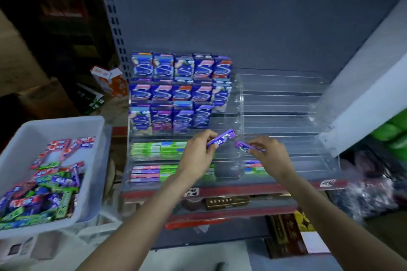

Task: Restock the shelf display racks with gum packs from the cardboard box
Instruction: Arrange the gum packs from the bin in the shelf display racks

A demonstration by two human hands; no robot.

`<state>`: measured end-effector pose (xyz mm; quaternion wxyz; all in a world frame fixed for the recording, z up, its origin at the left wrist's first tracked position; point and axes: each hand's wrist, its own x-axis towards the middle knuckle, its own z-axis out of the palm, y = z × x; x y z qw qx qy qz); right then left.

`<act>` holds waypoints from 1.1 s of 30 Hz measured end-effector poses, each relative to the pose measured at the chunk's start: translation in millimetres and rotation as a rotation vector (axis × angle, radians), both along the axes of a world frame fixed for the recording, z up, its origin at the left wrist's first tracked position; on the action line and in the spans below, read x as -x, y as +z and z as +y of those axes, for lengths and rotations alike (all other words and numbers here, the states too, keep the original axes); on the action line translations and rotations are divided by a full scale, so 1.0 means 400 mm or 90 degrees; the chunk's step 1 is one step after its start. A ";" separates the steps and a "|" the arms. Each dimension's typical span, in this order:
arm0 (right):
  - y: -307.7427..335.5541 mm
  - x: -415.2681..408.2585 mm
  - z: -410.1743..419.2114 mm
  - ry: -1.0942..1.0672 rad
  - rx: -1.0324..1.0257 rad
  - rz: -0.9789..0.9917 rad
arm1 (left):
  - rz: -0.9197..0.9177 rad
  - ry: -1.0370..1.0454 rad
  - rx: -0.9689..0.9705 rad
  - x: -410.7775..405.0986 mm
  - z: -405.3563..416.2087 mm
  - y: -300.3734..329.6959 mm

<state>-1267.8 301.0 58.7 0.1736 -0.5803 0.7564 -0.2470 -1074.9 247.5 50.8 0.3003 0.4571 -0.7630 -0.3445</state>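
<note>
Head view: a person's left hand point(198, 152) is pinching one purple gum pack point(221, 137) while the right hand point(267, 153) is gripping another point(248, 147), both hovering before the clear display rack point(239, 99), seemingly readying them for shelving.

Grey shelf point(275, 182) – clear tiered racks point(240, 103), gum packs point(171, 92)

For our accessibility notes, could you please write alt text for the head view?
Each hand holds a purple gum stick pack, left hand and right hand, before a clear acrylic display rack partly filled with gum packs. A white plastic bin of mixed gum sits at left.
</note>
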 end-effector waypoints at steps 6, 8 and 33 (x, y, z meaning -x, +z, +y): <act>-0.051 0.231 0.028 0.048 -0.042 0.021 | -0.009 -0.012 -0.014 0.229 0.028 -0.012; -0.077 0.284 0.036 0.058 -0.048 0.057 | -0.006 -0.010 -0.018 0.281 0.041 -0.018; -0.248 0.335 0.092 0.161 0.040 0.230 | -0.082 0.039 -0.051 0.377 0.096 -0.072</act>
